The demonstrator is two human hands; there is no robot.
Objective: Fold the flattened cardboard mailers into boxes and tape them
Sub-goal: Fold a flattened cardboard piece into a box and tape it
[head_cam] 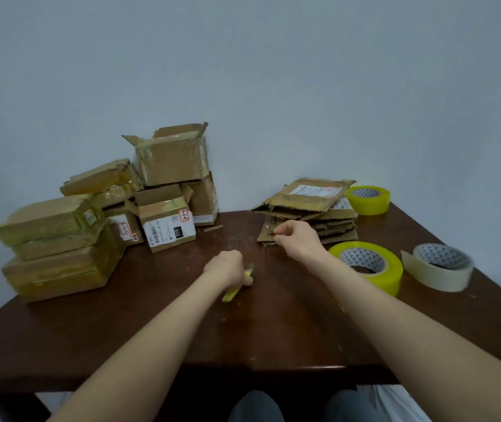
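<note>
DESK WORK: A person seated at a dark wooden table has the right hand at the stack of flattened mailers, right of centre frame. The likely hazard is the sheets' ragged, torn edges. They may snag on one another, so a pull on a lower sheet could drag the whole pile askew or shove it toward the yellow tape roll just beside it at lower right. The left hand, centre frame, grips what looks like a yellow cutter. If its blade is out, it could nick the table or a forearm. The right fingers are curled at the stack's near left corner, touching or nearly touching the lower sheets; whether they pinch one cannot be told. Finished boxes stand at left.
</note>
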